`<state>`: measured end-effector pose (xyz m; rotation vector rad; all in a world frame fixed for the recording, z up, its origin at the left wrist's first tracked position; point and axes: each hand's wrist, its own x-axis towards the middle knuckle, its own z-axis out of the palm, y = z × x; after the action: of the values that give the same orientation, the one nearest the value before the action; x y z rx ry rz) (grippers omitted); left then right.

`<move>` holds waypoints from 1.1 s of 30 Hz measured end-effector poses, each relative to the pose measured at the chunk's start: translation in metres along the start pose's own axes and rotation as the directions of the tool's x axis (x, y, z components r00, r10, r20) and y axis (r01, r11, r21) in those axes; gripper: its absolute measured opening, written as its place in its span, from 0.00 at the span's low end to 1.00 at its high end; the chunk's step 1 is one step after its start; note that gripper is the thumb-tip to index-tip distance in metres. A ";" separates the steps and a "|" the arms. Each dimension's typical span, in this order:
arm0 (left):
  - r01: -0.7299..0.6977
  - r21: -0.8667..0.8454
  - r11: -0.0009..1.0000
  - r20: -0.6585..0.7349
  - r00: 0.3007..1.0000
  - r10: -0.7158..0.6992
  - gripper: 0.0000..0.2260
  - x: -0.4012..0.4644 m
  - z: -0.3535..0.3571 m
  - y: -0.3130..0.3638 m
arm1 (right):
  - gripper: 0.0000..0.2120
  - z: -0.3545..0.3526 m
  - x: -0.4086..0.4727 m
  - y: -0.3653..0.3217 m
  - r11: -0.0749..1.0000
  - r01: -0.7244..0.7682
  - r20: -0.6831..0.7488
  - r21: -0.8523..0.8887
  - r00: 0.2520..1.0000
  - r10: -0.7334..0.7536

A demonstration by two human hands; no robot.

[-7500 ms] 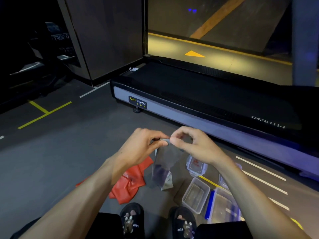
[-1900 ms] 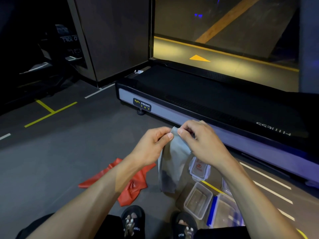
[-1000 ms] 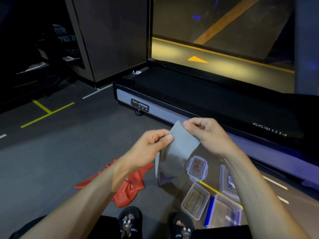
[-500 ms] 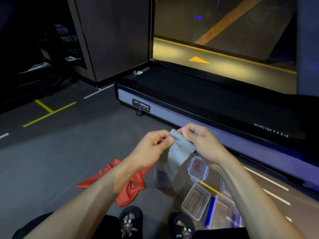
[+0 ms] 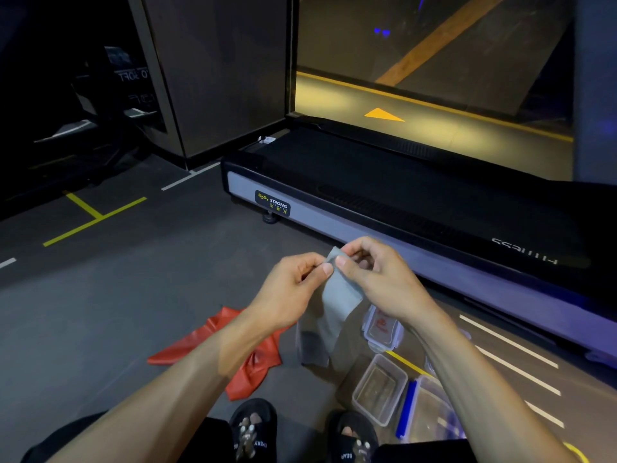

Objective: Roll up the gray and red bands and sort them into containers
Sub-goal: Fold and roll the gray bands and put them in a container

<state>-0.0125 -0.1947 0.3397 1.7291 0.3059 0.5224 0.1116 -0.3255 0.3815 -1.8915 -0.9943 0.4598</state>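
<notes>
Gray band point(image 5: 339, 297) hangs mid-frame, long axis straight down from its top corner toward the floor. Left hand point(image 5: 293, 285) and right hand point(image 5: 377, 279) both pinch that corner, thumbs nearly touching. Red band point(image 5: 253, 359) lies lower left; open container point(image 5: 379, 389) lower right.

One band point(image 5: 337, 302) is held up between both hands, above the floor point(image 5: 133, 295). Another band point(image 5: 253, 359) lies to its left, the containers point(image 5: 379, 389) to its right; a treadmill point(image 5: 400, 195) stands behind.
</notes>
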 end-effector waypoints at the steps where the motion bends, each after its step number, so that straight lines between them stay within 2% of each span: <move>1: -0.001 -0.007 1.000 0.000 1.000 0.001 0.13 -0.001 0.000 0.000 | 0.03 0.001 0.000 0.000 1.000 -0.001 -0.007 0.004 1.000 0.001; 4: -0.010 -0.060 0.998 -0.004 1.000 0.009 0.08 -0.002 0.000 0.003 | 0.03 0.003 -0.001 -0.005 1.000 0.007 -0.033 0.002 0.999 -0.007; 7: -0.041 -0.156 0.987 -0.002 0.999 0.042 0.12 -0.001 0.001 0.006 | 0.07 0.002 -0.003 -0.009 0.998 0.040 -0.045 -0.044 0.998 -0.042; 11: -0.045 -0.187 0.981 0.020 0.999 0.050 0.15 0.001 0.001 0.009 | 0.09 -0.003 -0.003 -0.009 0.998 0.038 -0.008 -0.054 0.999 -0.039; 17: -0.060 -0.175 0.983 0.004 0.998 0.062 0.09 -0.001 -0.001 0.008 | 0.10 -0.001 -0.004 -0.003 0.983 -0.037 0.043 0.181 0.999 0.029; 22: -0.058 -0.159 0.985 -0.015 0.998 0.056 0.06 -0.003 -0.001 0.004 | 0.08 -0.003 -0.003 -0.004 0.976 -0.083 0.067 0.201 0.995 0.071; 27: 0.016 -0.295 0.955 0.042 0.999 -0.004 0.10 -0.005 0.004 0.009 | 0.07 -0.006 -0.004 -0.009 0.963 -0.066 -0.015 0.263 0.997 0.072; 33: -0.003 -0.191 0.982 0.086 0.996 0.020 0.09 -0.005 0.003 -0.003 | 0.06 -0.018 -0.002 -0.015 0.955 -0.050 -0.096 0.292 0.992 0.081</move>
<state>-0.0151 -0.1985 0.3357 1.5631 0.1771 0.4670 0.1155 -0.3338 0.4037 -1.6698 -0.7511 0.5085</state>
